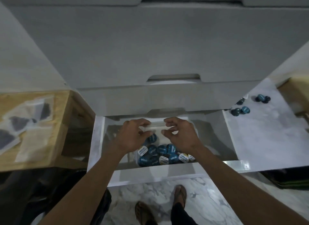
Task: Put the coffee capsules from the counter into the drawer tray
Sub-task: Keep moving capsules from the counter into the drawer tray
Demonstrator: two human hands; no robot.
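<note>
A: Hands?
B: My left hand [132, 137] and right hand [179, 135] hang over the tray [194, 126] in the open drawer [98, 141], frame centre. Fingers loosely curled, gripping nothing.
A: Capsules?
B: A pile of blue capsules [163, 155] sits in the tray below my wrists. Loose capsules [240, 110] lie on the counter [267, 137] at middle right, well apart from the tray

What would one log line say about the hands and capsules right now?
left hand: over tray, empty | right hand: same | drawer capsules: piled | counter capsules: waiting
</note>
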